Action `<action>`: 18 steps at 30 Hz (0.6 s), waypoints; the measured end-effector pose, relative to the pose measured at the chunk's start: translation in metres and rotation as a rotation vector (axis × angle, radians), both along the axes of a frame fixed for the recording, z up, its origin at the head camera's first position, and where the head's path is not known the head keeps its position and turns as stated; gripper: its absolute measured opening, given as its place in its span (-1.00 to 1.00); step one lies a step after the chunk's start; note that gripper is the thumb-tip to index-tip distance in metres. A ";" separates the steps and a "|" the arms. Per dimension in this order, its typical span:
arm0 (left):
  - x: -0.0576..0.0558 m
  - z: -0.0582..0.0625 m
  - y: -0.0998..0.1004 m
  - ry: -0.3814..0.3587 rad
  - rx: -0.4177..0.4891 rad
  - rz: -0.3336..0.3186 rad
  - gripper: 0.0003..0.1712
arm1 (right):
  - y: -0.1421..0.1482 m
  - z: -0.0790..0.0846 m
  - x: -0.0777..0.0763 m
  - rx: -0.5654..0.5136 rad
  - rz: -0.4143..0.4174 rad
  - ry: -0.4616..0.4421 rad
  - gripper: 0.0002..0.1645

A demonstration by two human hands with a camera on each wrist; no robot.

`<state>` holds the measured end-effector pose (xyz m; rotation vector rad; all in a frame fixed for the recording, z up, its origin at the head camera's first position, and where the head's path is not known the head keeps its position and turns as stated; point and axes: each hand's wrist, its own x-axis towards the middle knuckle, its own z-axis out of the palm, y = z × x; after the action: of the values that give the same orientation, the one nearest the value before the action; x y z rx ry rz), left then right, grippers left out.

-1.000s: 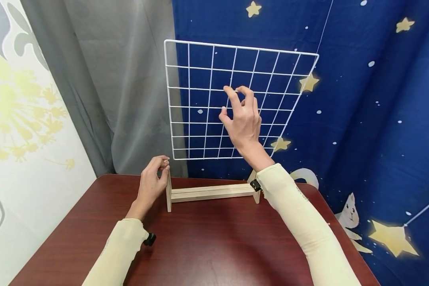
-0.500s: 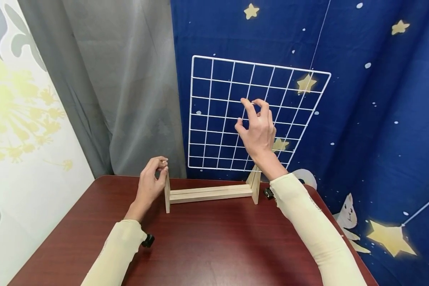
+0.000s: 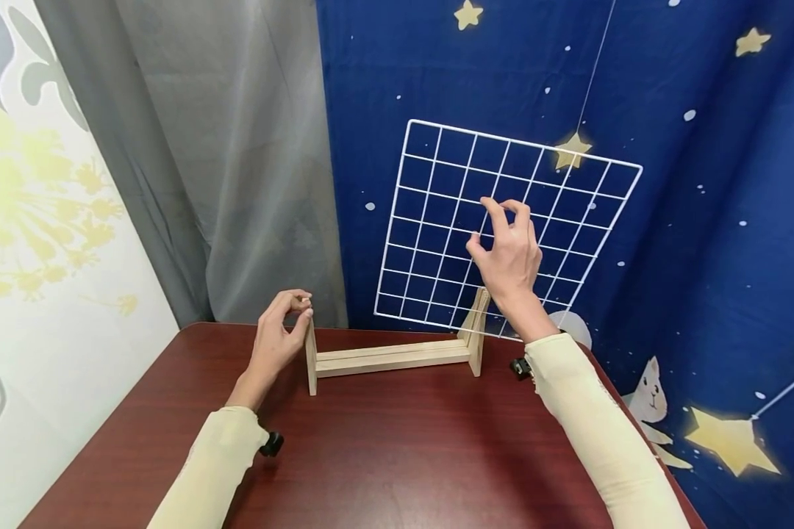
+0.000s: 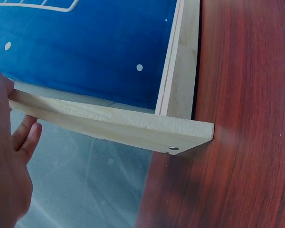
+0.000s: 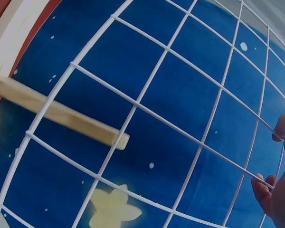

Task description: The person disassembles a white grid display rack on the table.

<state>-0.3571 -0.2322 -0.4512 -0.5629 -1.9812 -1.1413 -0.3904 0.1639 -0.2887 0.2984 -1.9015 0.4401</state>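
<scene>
In the head view a white wire grid panel (image 3: 392,218) hangs tilted over the back of the table, its right side lower. My right hand (image 3: 512,257) grips wires near its middle. At the right, the panel's lower edge overlaps the wooden stand's right upright (image 3: 478,334). My left hand (image 3: 279,330) pinches the top of the stand's left upright (image 3: 312,360). Seen from the left wrist, fingers and thumb lie on either side of that upright (image 4: 114,124). The right wrist view has the other upright (image 5: 85,118) behind the wires, with the hand (image 5: 282,178) at its right edge.
The stand's crossbar (image 3: 393,358) joins both uprights low over the dark red table (image 3: 377,448). Behind hang a grey curtain (image 3: 265,162) and a blue starry curtain (image 3: 675,242). A white patterned cloth (image 3: 46,294) covers the left side.
My right hand has carried the wire grid panel right and downward, tilting it clockwise. The left hand stays on the left upright, and the stand has kept its place.
</scene>
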 end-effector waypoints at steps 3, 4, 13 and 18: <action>0.002 0.000 -0.002 -0.013 0.008 -0.019 -0.87 | 0.006 -0.003 0.000 -0.002 -0.012 -0.012 -0.32; 0.003 0.000 -0.002 -0.017 0.012 -0.026 -0.87 | 0.007 -0.005 0.000 -0.003 -0.014 -0.014 -0.32; 0.014 -0.004 -0.012 -0.040 0.020 -0.066 -0.86 | 0.021 -0.010 0.004 -0.021 -0.025 -0.066 -0.30; 0.022 -0.001 -0.012 -0.035 0.018 -0.078 -0.85 | 0.032 -0.017 0.007 -0.036 -0.028 -0.121 -0.28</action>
<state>-0.3348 -0.2445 -0.4523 -0.6191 -1.9915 -1.2234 -0.3838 0.1963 -0.3056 0.2256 -2.0109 0.4822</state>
